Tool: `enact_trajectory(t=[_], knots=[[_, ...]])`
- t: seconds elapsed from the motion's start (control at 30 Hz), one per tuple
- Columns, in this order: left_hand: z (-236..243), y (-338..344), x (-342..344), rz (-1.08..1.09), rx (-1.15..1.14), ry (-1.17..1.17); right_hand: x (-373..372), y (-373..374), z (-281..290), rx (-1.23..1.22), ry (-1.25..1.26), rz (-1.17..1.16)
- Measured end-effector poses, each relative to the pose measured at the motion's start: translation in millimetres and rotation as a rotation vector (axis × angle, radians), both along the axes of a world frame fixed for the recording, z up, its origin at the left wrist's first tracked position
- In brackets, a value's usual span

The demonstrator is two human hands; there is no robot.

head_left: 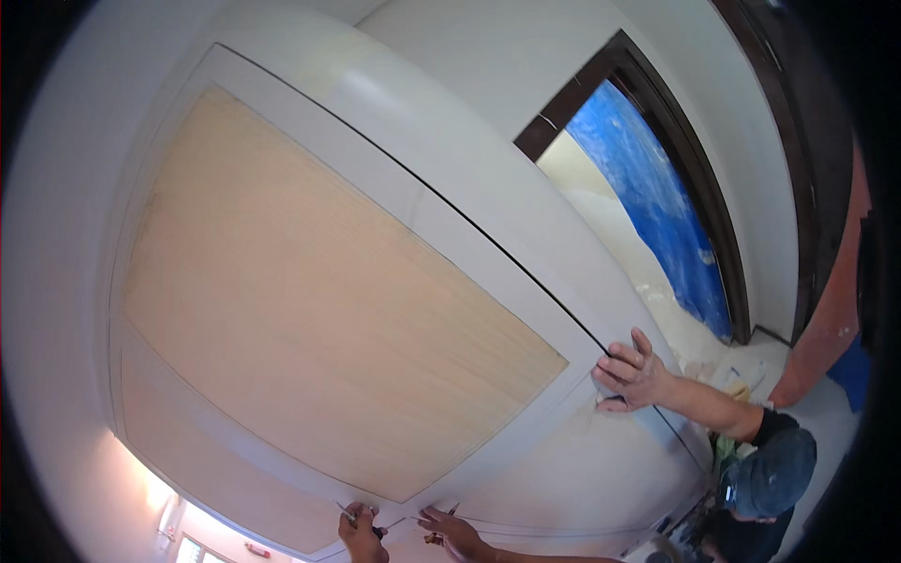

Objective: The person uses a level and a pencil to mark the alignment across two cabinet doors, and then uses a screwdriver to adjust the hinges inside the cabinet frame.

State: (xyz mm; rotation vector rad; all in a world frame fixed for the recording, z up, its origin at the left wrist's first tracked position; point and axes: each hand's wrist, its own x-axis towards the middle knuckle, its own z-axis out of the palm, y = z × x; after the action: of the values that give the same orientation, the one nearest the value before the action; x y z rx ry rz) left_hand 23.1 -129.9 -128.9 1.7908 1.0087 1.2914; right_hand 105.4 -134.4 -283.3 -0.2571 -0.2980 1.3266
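Note:
A large white cabinet door with a pale wood-grain panel fills most of the head view. At its lower edge my left hand is closed around a slim pointed tool; a dark end pokes out beside the fingers. Just right of it, my right hand rests its fingertips against the white frame. A thin pointed tool sticks out between its fingers, with a small brass-coloured piece beneath; the kind of either tool is unclear.
A co-worker in a dark cap lays a spread hand on the door's right edge. Behind stands a dark-framed doorway with a blue sheet. Loose items lie on the floor near the co-worker. A lit window shows at lower left.

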Motion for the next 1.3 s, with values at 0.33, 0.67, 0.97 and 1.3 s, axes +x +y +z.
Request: enact_trajectory(t=[0.33, 0.67, 0.97, 1.3], knots=[[-4, -4, 6, -0.046, 0.030, -0.059, 6, 13, -19, -0.041, 0.162, 0.208], [-27, 30, -17, -0.039, -0.009, -0.069, 8, -22, 14, -0.071, 0.063, 0.086], [-20, 33, 0, -0.039, -0.080, -0.006, 14, -11, 23, -0.118, 0.142, -0.040], [-22, 42, -7, -0.163, -0.071, -0.055, -3, 0, 33, -0.149, 0.121, -0.227]])
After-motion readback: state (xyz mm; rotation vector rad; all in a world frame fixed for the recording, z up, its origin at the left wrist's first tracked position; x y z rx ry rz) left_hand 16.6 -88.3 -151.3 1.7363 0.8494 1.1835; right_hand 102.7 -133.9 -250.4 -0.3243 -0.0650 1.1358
